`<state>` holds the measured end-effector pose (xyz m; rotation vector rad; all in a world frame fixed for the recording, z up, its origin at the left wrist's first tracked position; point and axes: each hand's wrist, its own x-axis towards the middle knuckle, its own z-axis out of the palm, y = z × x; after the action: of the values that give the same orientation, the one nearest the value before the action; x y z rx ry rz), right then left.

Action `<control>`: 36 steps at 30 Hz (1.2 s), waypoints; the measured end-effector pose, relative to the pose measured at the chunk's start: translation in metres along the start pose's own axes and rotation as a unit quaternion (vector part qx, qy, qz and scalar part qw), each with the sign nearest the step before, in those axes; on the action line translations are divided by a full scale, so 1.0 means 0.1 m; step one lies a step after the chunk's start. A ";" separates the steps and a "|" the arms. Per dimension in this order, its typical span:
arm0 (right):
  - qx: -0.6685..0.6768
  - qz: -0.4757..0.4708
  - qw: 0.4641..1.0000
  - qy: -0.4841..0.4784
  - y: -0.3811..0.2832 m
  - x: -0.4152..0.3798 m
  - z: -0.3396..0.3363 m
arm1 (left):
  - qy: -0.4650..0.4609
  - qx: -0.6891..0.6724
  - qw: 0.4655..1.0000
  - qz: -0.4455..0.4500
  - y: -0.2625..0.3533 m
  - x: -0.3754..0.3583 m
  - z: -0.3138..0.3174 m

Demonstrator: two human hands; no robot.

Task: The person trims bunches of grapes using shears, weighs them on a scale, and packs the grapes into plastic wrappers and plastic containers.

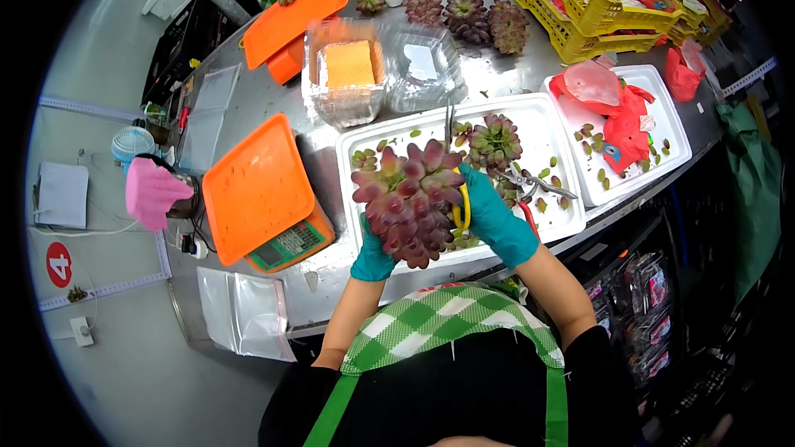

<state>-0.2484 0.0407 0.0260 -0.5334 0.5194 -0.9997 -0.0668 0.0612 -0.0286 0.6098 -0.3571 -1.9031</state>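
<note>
Teal gloves are worn on both hands in the head view. By the left hand (374, 257), a large reddish-purple succulent (410, 211) is held from its lower left side above the white tray (546, 128); the fingertips are hidden by the leaves, so their grip cannot be told in full. In the right hand (501, 219), closed around the yellow handles, scissors (461, 205) are held just beside the plant, with the blades pointed away from the body.

On the tray, a smaller rosette (495, 142), loose leaves (542, 172) and red-handled shears (542, 185) are laid. To the left, an orange scale (261, 186) is set on the metal tabletop (331, 277); its green panel (290, 246) is printed with characters too small to be read. On the wall, a red disc (59, 265) is marked with a white "4".

Red packaging (625, 128), on which a small blue label (612, 152) is seen, has been placed in a second white tray (571, 174); its writing cannot be made out. By the green-checked apron's (447, 319) upper edge, some red print is borne, also illegible.
</note>
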 end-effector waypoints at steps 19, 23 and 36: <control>-0.761 0.020 0.642 -0.086 -1.20 -0.57 1.15 | -0.030 0.001 0.999 -0.019 0.33 -0.18 0.07; -0.842 0.045 0.530 -0.090 -1.19 -0.56 1.35 | 0.004 0.117 0.992 0.051 0.33 -0.10 0.17; -0.875 0.123 0.443 -0.154 -1.19 -0.42 1.48 | -0.023 0.161 0.978 0.133 0.32 -0.14 0.30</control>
<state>-0.2497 0.0520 0.2206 -2.3661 1.1592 0.3955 -0.0553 0.0605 0.0156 0.6944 -0.7500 -1.6144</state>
